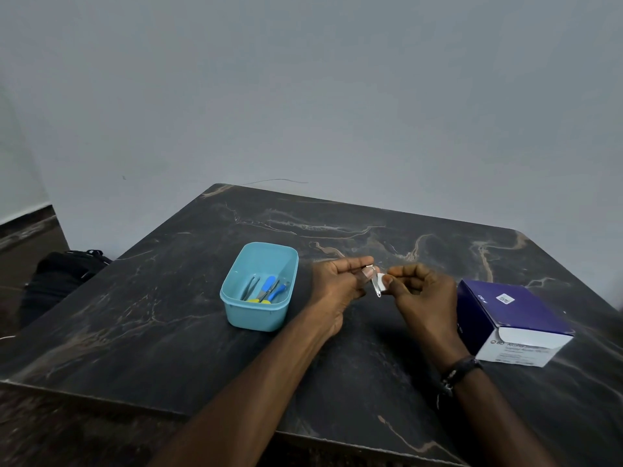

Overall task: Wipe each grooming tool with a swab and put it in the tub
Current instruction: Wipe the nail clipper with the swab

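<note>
At the centre of the frame, the left hand [337, 284] pinches a small metal nail clipper [375, 285] upright so its faces are exposed, while the right hand [421, 294] presses a white swab [382, 278] against it. The teal tub [236, 306] sits just left of the hands, handy for dropping, already holding tweezers [250, 287] and blue-handled tools [269, 287]. The swab box [519, 318] lies at right on the table [135, 332].

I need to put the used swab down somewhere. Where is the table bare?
Bare marble lies left of the tub, along the near table edge, and behind both hands. It is crowded between the right hand and the box.
</note>
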Demonstrator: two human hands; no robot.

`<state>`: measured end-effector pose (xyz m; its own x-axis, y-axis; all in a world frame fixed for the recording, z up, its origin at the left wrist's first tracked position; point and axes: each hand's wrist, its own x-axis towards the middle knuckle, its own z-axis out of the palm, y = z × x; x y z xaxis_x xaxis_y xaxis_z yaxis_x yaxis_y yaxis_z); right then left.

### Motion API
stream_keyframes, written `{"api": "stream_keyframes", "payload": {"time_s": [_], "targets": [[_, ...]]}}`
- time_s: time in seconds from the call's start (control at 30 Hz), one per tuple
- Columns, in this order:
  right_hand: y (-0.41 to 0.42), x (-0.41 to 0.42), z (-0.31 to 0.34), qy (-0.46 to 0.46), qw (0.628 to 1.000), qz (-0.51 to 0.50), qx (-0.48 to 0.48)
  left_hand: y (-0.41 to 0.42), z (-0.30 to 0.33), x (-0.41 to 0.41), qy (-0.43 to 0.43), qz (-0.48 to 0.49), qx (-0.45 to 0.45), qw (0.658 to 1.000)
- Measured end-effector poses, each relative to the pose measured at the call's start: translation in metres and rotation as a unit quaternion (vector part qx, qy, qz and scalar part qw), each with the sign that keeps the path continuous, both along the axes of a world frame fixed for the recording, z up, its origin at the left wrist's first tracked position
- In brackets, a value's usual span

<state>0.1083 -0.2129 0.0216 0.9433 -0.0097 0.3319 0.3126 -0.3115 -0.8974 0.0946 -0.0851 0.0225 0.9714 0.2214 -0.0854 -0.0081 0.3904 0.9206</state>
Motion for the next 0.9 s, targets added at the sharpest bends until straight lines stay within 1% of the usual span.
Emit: {"api": "stream_keyframes", "payload": {"time_s": [0.2,0.3,0.43,0.73,0.9], "targets": [[-0.0002,-0.0003,0.0014,-0.006,1.000,-0.013,0.028,0.0005,0.0008,0.0005,0.011,0.008,0.018,1.000],[-0.0003,-0.0003,0.0013,0.003,1.000,-0.008,0.023,0.0006,0.0001,0.0008,0.012,0.011,0.022,1.000],[0.0006,-0.0025,0.0009,0.030,0.999,0.018,0.008,0.0005,-0.0006,0.0011,0.008,0.010,0.022,1.000],[0.0033,-0.0083,0.0083,0.103,0.988,0.107,0.051,0.0024,-0.0014,0.0027,-0.010,0.017,-0.001,1.000],[-0.0016,-0.0058,0.0090,0.104,0.987,0.081,0.095,-0.0011,-0.0010,-0.0001,-0.016,-0.002,0.013,1.000]]}}
